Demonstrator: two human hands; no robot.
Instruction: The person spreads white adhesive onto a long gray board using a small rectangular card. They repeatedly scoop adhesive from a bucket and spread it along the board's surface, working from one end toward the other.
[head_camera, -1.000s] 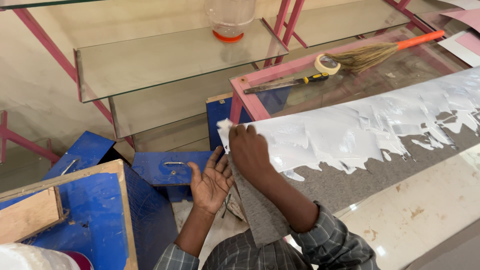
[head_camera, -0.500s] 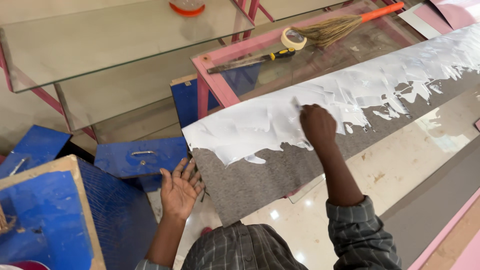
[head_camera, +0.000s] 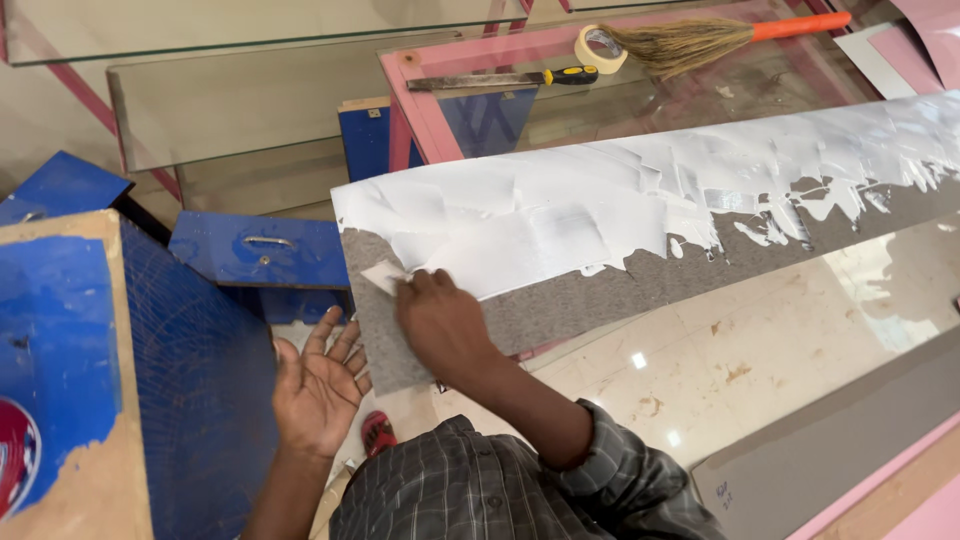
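Long grey board (head_camera: 600, 295) lying across pink bench (head_camera: 420, 100), stiff, white paste (head_camera: 600, 200) looking wet, slippery. Right hand (head_camera: 440, 320) pinching small scraper (head_camera: 385, 275) at board's near end. Left hand (head_camera: 318, 385) hovering below, fingers spreading, empty.

A round red and white label (head_camera: 14, 455) shows at the far left edge, on the side of a blue painted wooden box (head_camera: 70, 340); only part of it is in view, cut off by the edge. At the lower right, a small patch of dark handwritten marks (head_camera: 724, 494) sits near the corner of a long grey panel (head_camera: 840, 440) lying on the floor; they are too small to make out. No packages, signs or screens are visible anywhere else in the scene.
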